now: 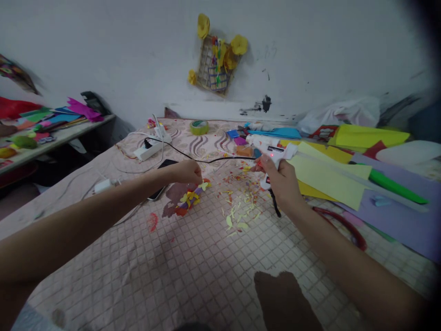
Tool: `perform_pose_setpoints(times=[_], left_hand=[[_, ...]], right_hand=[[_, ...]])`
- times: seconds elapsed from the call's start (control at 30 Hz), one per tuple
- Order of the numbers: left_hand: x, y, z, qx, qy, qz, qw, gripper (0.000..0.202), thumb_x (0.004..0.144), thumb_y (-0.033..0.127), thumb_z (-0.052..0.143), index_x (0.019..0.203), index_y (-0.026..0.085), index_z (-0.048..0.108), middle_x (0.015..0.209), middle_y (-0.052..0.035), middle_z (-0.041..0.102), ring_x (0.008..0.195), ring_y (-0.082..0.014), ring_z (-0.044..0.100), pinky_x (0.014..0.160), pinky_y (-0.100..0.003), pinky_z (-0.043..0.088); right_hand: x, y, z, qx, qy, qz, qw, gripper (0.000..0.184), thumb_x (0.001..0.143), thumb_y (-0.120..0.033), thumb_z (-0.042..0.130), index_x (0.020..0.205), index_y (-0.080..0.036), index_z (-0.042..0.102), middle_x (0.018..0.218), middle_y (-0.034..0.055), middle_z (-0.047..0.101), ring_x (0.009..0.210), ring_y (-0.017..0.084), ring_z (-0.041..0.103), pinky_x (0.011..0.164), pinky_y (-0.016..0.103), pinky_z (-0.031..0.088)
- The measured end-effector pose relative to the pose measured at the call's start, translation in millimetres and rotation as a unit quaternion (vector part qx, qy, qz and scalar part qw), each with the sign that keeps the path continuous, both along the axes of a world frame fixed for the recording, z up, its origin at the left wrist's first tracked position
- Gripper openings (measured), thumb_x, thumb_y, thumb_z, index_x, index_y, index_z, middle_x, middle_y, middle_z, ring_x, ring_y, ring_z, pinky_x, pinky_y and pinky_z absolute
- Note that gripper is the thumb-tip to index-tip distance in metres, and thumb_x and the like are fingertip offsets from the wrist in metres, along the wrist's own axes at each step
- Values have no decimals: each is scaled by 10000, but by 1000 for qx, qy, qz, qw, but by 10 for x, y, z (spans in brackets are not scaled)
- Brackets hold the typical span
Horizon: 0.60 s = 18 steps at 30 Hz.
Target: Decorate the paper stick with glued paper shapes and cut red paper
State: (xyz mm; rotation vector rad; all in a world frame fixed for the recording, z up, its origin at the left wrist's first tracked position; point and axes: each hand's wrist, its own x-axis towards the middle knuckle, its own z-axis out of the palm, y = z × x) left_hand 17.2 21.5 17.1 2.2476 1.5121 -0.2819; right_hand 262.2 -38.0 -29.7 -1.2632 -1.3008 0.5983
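My right hand (284, 177) is wrapped round a white hot glue gun (275, 151) with a small red light lit on it. My left hand (188, 172) is closed, fingertips pinched together; whatever they hold is too small to make out. Just under those fingertips lies a craft piece of yellow, purple and orange paper petals (190, 198), with a pale yellow bit at its upper end. Scattered pale green and yellow paper scraps (241, 216) lie on the cloth between both hands. A black phone (157, 193) is partly hidden behind my left forearm.
A white power strip (153, 146) with a black cord stands at back left. Green tape (199, 127) lies near the wall. To the right are coloured paper sheets (327, 172), a green-handled cutter (396, 186) and red-handled scissors (341, 225). A side table (99, 123) holds more coloured materials.
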Motion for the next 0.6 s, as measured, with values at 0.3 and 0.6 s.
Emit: perform_pose_setpoints(times=[0.3, 0.6], left_hand=[[0, -24, -24, -16, 3, 19, 1000, 244, 611, 280, 517, 706, 124, 678, 627, -24, 635, 558, -114, 507, 493, -205, 323], [13, -33, -75, 17, 22, 12, 1000, 214, 622, 277, 504, 639, 133, 661, 556, -19, 601, 521, -110, 489, 472, -209, 296]], right_hand=[[-9, -21, -16, -7, -8, 3, 1000, 417, 794, -569, 511, 647, -185, 582, 453, -27, 438, 554, 157, 538, 498, 260, 387], [-5, -33, 5, -23, -18, -7, 1000, 438, 782, -588, 511, 625, -183, 566, 498, -11, 475, 610, 167, 554, 492, 255, 379]])
